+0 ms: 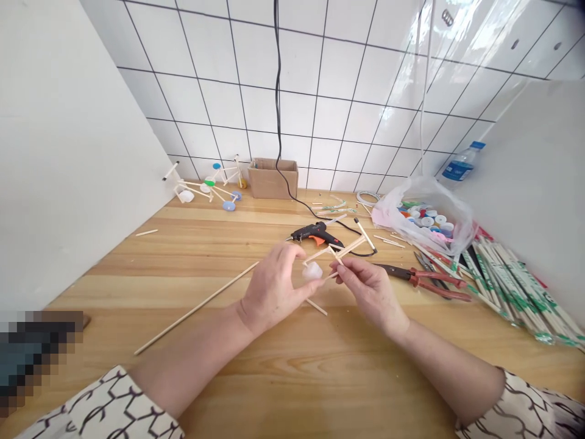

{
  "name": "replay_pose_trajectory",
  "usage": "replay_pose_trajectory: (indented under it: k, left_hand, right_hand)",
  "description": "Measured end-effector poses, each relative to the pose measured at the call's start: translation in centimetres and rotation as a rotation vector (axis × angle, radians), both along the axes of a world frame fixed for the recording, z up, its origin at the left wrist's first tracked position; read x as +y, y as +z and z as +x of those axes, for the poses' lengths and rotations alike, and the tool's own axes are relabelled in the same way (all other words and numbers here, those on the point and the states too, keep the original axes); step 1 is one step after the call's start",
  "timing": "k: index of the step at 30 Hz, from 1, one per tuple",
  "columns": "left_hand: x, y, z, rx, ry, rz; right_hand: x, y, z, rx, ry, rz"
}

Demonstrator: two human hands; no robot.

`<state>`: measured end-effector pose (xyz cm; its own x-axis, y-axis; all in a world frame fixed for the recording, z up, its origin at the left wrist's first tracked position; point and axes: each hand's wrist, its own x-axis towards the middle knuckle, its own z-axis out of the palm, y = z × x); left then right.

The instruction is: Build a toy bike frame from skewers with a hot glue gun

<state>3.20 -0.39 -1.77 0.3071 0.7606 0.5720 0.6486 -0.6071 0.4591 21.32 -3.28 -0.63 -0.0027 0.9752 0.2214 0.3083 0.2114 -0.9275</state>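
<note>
Between my hands, above the table, is a small toy bike frame of thin wooden sticks (pixel 350 249) with a dark-tipped crossbar at its upper right. A white bottle cap (pixel 312 271) sits at its left end. My right hand (pixel 371 289) pinches a stick at the lower part of the frame with thumb and forefinger. My left hand (pixel 275 283) curves around the cap end, the thumb below it and the forefinger at the stick above; the other fingers are hidden. A black hot glue gun (pixel 315 233) with an orange trigger lies just behind the frame.
A long stick (pixel 196 308) lies left of my hands. Red-handled pliers (pixel 425 280) and packs of sticks (pixel 516 289) lie right. Behind stand a bag of bottle caps (pixel 427 219), a cardboard box (pixel 274 180) and similar stick models (pixel 210 186). A black cord (pixel 278 91) hangs down the wall.
</note>
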Motion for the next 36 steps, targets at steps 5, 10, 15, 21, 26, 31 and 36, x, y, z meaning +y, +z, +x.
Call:
replay_pose_trajectory:
  k: [5, 10, 15, 21, 26, 31, 36]
  left_hand:
    - [0.2, 0.7, 0.1, -0.338, -0.152, -0.51]
    - [0.0, 1.3, 0.4, -0.397, -0.304, -0.781]
    - [-0.1, 1.1, 0.5, -0.393, -0.292, -0.752]
    - [-0.4, 0.5, 0.7, -0.364, -0.291, -0.664]
    - [-0.6, 0.0, 0.8, -0.309, -0.264, -0.605]
    - [-0.9, -0.3, 0.9, -0.242, -0.235, -0.533]
    - [-1.2, -0.2, 1.0, -0.194, -0.226, -0.47]
  right_hand:
    - [0.1, -0.4, 0.7, 0.037, 0.04, -0.012]
    - [-0.2, -0.3, 0.7, 0.02, 0.047, -0.022]
    - [0.1, -0.5, 0.6, 0.161, -0.014, -0.049]
    - [-0.1, -1.0, -0.1, 0.286, -0.061, -0.07]
    - [-0.3, -0.9, -0.1, 0.217, -0.036, -0.089]
    - [-0.4, -0.8, 0.1, 0.125, -0.058, -0.068]
    - [-0.4, -0.9, 0.1, 0.059, -0.068, -0.013]
